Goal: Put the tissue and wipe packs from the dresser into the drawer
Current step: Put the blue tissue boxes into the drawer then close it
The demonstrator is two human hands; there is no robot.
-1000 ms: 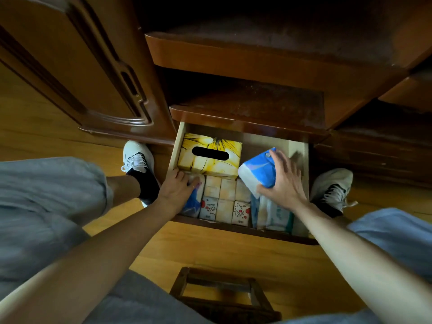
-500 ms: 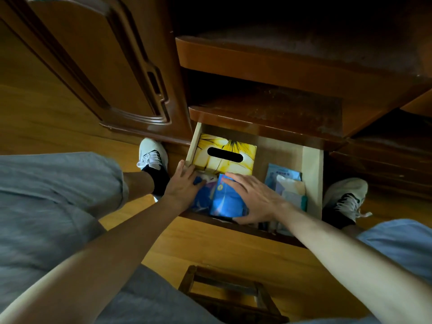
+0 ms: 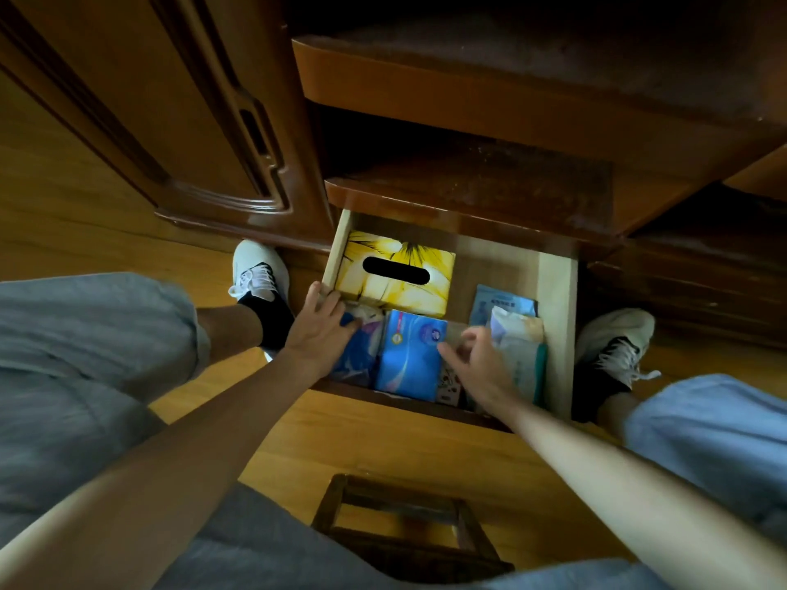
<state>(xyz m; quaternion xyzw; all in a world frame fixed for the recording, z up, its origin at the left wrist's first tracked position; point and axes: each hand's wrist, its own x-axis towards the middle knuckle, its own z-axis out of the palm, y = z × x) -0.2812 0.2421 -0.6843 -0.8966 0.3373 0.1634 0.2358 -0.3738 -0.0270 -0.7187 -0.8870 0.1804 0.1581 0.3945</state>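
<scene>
The pale wooden drawer [image 3: 555,317] is pulled out at the dresser's foot. A yellow tissue box [image 3: 400,270] fills its back left. In front of it a blue tissue pack [image 3: 411,353] lies flat. My left hand [image 3: 317,330] rests on a blue and white pack [image 3: 362,347] at the drawer's left side, fingers spread. My right hand [image 3: 479,359] hovers just right of the blue tissue pack, fingers curled and apart, holding nothing. Pale wipe packs [image 3: 517,347] stand at the right, with a light blue pack [image 3: 496,302] behind them.
The dark wooden dresser shelves [image 3: 468,176] overhang the drawer. A cabinet door [image 3: 179,121] stands to the left. My two white shoes [image 3: 259,270] flank the drawer on the wooden floor. A small wooden stool [image 3: 404,525] sits between my knees.
My right hand set the blue tissue pack down flat in the drawer's front middle, let go and drew back to the right. My left hand stayed on the left pack.
</scene>
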